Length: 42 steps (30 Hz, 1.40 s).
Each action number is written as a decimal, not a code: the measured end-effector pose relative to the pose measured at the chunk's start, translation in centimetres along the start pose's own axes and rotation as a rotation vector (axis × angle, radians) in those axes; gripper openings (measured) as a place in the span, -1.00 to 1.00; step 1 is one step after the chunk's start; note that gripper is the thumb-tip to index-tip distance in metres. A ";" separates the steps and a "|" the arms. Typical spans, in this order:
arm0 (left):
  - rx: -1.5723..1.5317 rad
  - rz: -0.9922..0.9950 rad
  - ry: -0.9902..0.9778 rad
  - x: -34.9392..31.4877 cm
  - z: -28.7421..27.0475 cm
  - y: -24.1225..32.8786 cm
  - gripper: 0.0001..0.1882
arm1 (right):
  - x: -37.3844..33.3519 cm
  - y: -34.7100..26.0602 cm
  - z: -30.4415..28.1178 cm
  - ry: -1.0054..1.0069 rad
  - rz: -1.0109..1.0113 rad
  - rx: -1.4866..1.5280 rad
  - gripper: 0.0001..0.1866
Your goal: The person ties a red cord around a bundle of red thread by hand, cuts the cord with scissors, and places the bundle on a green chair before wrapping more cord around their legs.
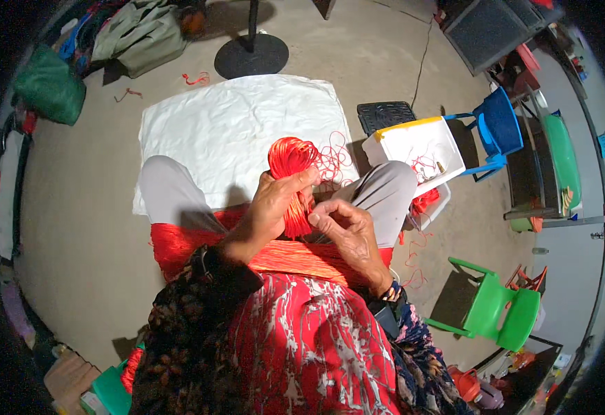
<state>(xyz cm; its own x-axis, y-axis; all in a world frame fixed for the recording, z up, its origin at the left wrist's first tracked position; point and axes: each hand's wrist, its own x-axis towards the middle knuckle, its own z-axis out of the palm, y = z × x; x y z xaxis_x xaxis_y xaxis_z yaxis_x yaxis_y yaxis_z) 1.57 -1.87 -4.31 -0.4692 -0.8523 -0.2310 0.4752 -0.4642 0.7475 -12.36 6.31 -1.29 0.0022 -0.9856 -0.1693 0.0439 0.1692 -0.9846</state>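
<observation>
A looped bundle of shiny red-orange cord (pixel 291 156) stands up over my lap, its lower ends hanging as a tassel. My left hand (pixel 269 202) is closed around the middle of the bundle. Close by on the right, my right hand (pixel 349 232) has its thumb and forefinger pinched together beside the hanging strands. Whatever lies between those fingertips is too small to make out. Across my thighs stretches a long, thick skein of the same red-orange cord (pixel 299 257), partly covered by my wrists.
A white cloth (pixel 237 111) covers the floor ahead, with loose red thread (pixel 335 155) on its right side. Right of my knee stands a white box (pixel 401 142) containing thread scraps. Farther right are a blue chair (pixel 497 124) and a green chair (pixel 489 304). A round black stand base (pixel 251 57) lies beyond the cloth.
</observation>
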 end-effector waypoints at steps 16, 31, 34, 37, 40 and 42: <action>-0.124 -0.157 -0.066 0.0 -1.3 -0.1 -0.81 | 0.3 -0.7 -3.6 0.049 0.010 -0.087 -0.89; -0.020 -0.447 -0.378 -1.2 0.8 1.2 -0.85 | 1.2 -5.0 -3.8 -0.079 -0.118 -0.436 -0.89; -0.076 -0.464 -0.464 -1.0 0.2 1.5 -0.80 | 1.3 -5.4 -4.9 -0.038 -0.211 -0.486 -0.89; -0.091 -0.497 -0.451 -1.5 0.1 2.3 -0.77 | 1.2 -6.3 -5.6 0.025 -0.267 -0.450 -0.89; -0.104 -0.440 -0.418 -2.0 0.1 2.8 -0.78 | 1.2 -7.0 -6.7 0.022 -0.299 -0.505 -0.88; -0.138 -0.437 -0.449 -1.7 -0.6 2.5 -0.78 | 0.9 -8.0 -6.8 0.049 -0.322 -0.542 -0.88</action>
<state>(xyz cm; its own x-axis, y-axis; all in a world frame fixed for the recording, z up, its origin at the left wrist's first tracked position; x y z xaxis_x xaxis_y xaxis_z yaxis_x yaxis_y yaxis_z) 4.04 -1.69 -2.47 -0.8931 -0.4076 -0.1902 0.2471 -0.7979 0.5498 -19.50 4.09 6.14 0.0265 -0.9884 0.1498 -0.4776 -0.1442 -0.8667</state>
